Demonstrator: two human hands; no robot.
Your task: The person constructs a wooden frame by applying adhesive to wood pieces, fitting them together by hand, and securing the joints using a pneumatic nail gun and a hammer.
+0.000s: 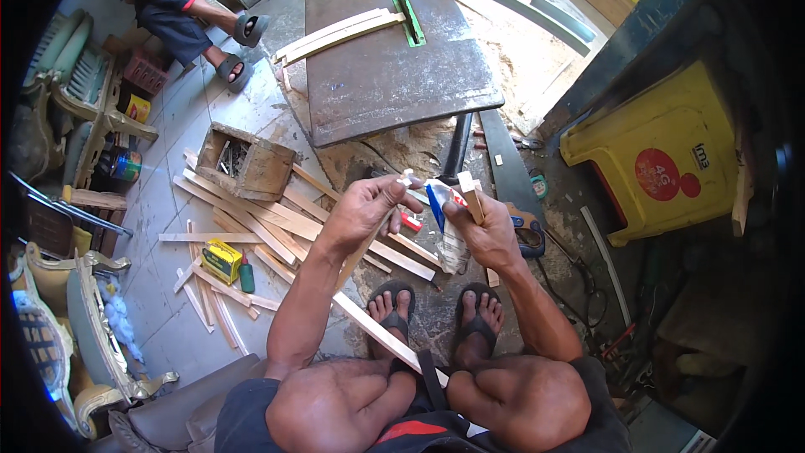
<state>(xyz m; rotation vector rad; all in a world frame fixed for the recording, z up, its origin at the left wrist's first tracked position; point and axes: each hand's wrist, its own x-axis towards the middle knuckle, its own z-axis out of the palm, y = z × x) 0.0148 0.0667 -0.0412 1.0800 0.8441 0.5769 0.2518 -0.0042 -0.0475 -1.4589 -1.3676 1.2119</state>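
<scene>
Head cam, dead center: left hand [362, 216]'s pinching a wood strip [359, 257] that slants down-left below it. Right hand [493, 239]'s got a wood piece [471, 199] sticking up, plus some blue-and-white packet [435, 205]. Loose sticks [285, 220] sprawl center-left.

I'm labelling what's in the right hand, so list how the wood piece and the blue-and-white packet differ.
Colour: the wood piece is plain and pale; the packet is blue and white.
Shape: the wood piece has straight edges and a squared end; the packet looks crumpled.
Pose: the wood piece's end stands above the fingers; the packet juts out to their left.
Shared: the right hand holds both.
</scene>
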